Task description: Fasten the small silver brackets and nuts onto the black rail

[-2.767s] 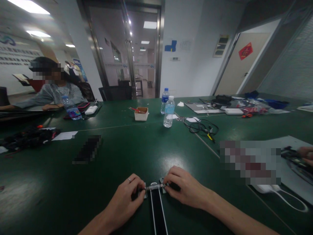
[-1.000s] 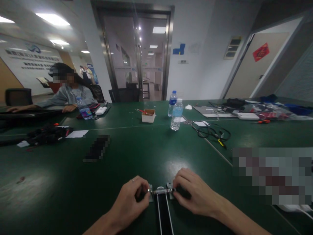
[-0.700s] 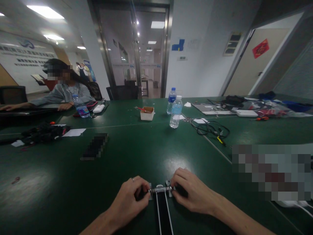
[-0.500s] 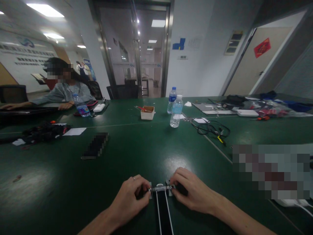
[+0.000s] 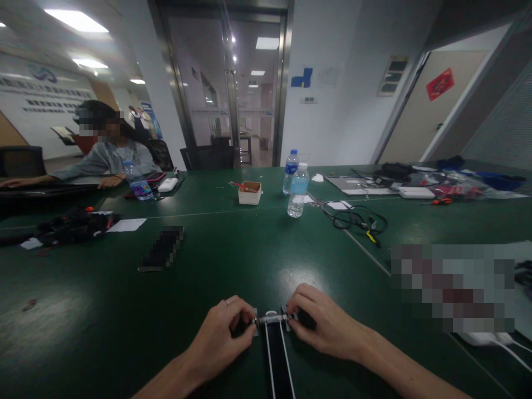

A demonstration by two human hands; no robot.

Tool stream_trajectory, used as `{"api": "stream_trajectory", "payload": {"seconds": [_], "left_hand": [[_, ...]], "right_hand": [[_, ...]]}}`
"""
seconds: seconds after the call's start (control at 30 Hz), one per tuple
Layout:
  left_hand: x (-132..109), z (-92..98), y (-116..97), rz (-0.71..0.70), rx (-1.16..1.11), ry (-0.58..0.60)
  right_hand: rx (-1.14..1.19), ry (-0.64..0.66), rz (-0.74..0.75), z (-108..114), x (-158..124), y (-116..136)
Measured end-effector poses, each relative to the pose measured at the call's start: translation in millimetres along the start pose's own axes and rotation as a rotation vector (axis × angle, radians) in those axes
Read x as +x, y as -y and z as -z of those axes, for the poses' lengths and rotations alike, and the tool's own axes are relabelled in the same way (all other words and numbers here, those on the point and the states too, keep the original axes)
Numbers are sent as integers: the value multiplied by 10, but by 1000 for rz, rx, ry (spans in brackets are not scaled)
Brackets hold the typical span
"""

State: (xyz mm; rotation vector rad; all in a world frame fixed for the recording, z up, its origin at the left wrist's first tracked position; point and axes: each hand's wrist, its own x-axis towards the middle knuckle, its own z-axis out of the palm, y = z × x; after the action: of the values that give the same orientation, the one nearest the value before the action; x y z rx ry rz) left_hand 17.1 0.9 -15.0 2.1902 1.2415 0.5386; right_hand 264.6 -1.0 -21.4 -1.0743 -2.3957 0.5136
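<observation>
A long black strip with pale edges (image 5: 277,360) lies on the green table (image 5: 233,255) and runs toward me. A small metal bar with end brackets (image 5: 270,318) crosses its far end. My left hand (image 5: 222,338), a ring on one finger, is curled and pinches the left end of that bar. My right hand (image 5: 322,324) is curled too and pinches the right end. Both hands rest on the table at the near edge.
Two water bottles (image 5: 297,190) and a small open box (image 5: 249,193) stand mid-table. A dark flat device (image 5: 162,249) lies to the left, a black cable coil (image 5: 355,219) to the right. A seated person (image 5: 103,152) is at the far left. A white cable (image 5: 494,341) lies near right.
Both hands stay pinched on the ends of the metal bar. Only my head has shifted a little, so the scene sits slightly differently in the picture.
</observation>
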Motion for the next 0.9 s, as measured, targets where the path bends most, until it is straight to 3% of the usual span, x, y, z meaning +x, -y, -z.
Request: {"api": "stream_trajectory", "payload": {"seconds": [0.33,0.9], "left_hand": [[15,7,10,33,-1,27],[4,-20,45,11,-29,-31]], "right_hand": [[-24,16,-15,12,12,18],[-23,15,-10,27,9,29]]}}
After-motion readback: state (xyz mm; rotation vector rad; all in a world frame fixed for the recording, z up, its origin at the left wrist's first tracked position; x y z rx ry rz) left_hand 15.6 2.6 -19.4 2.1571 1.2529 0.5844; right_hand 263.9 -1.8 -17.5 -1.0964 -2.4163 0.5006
